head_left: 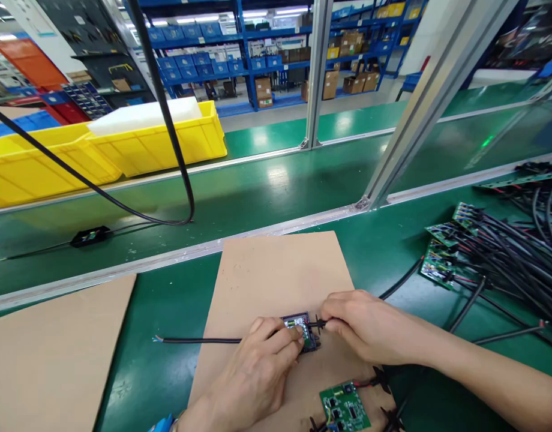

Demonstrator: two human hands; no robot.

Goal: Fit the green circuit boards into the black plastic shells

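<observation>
A small circuit board in a black casing (311,337) lies on a cardboard sheet (280,258). My left hand (269,360) is closed over its left part, fingertips pressing on it. From under that hand a black cable (199,341) runs left to bare coloured wire ends. My right hand (357,324) pinches the black cable (399,282) on the right side of the casing, just beyond a black fitting (320,324). Below, a green circuit board (345,408) with red and black leads sits on the cardboard, apart from both hands.
A pile of boards with black cables (496,258) lies at right. Another cardboard sheet (55,354) is at left. Behind a metal rail stand yellow bins (168,141), a hanging black cable loop (168,120) and a small black cased unit (90,236). An aluminium post (411,120) rises ahead.
</observation>
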